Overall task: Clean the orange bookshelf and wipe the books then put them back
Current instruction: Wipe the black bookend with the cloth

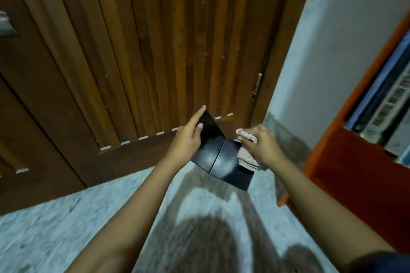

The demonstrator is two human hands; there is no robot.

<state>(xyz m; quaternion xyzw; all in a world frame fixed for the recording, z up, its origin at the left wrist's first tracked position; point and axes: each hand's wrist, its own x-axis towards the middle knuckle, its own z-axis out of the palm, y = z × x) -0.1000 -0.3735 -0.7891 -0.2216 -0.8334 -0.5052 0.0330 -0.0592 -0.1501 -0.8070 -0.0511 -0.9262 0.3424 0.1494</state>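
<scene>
A black glossy book (218,157) hangs in the air in front of me, over the floor. My left hand (188,137) grips its upper left edge, thumb on the cover. My right hand (258,142) holds a pale cloth (245,155) bunched against the book's right side. The orange bookshelf (346,162) stands at the right, with several books (386,104) upright on an upper shelf.
A brown slatted wooden door (155,51) fills the view ahead, with a metal handle (6,24) at far left. A white wall (332,40) lies between door and shelf. The floor (66,217) is pale speckled stone with my shadow on it.
</scene>
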